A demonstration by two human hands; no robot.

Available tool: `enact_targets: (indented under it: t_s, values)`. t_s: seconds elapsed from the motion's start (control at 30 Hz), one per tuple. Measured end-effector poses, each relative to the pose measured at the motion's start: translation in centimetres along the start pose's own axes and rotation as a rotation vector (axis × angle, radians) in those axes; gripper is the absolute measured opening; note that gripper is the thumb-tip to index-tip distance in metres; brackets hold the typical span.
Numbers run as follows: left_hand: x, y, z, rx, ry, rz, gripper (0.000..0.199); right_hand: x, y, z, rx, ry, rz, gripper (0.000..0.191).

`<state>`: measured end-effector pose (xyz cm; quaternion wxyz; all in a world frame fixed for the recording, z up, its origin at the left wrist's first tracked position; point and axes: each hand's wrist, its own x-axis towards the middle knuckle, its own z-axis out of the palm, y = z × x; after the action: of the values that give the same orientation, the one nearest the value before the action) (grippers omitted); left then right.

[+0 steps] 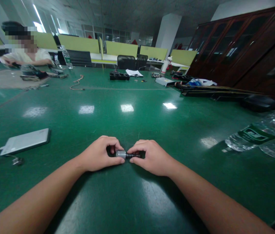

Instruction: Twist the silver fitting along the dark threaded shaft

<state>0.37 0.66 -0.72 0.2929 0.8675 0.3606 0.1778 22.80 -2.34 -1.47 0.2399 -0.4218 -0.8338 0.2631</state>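
A small grey metal cylinder (120, 154) lies sideways just above or on the green table, held between the thumb and fingers of my left hand (100, 154). From its right end runs a thin dark shaft with a coil spring (129, 156) around it. My right hand (150, 157) is closed around this shaft, thumb in front and fingers behind. Its fingertips are close to the spring, and I cannot tell how firmly they press. The two hands face each other, a small gap between their thumbs.
At left lie a white power bank (26, 141) with a cable and a small metal piece (18, 161). Clear water bottles (256, 135) lie at right. Farther back are a black tray (119, 76), papers (134, 73), a cord (77, 85) and dark long parts (207, 91). A person (27, 55) sits far left.
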Motion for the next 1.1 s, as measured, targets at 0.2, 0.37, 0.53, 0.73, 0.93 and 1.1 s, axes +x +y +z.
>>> enact_targets:
  t_s: [0.2, 0.37, 0.53, 0.73, 0.93, 1.1]
  values:
    - [-0.08, -0.10, -0.06, 0.014, -0.003, 0.011, 0.021, 0.30, 0.01, 0.01, -0.012, 0.009, -0.007, 0.015]
    - [-0.04, -0.28, 0.05, 0.005, -0.007, 0.010, 0.022, 0.23, -0.04, -0.12, 0.008, -0.004, -0.004, 0.014]
    - [0.01, -0.27, 0.04, -0.005, 0.004, 0.016, 0.021, 0.26, -0.07, -0.23, 0.004, -0.016, -0.002, 0.014]
    - [-0.03, -0.16, -0.03, 0.000, 0.007, 0.012, 0.020, 0.24, -0.04, -0.39, 0.006, -0.024, 0.004, 0.015]
    - [-0.08, -0.18, -0.07, 0.008, -0.003, 0.005, 0.022, 0.19, -0.02, -0.48, -0.010, -0.032, 0.010, 0.015]
    - [-0.10, -0.11, -0.12, 0.002, 0.000, 0.003, 0.021, 0.21, -0.06, -0.78, -0.035, -0.050, 0.022, 0.016]
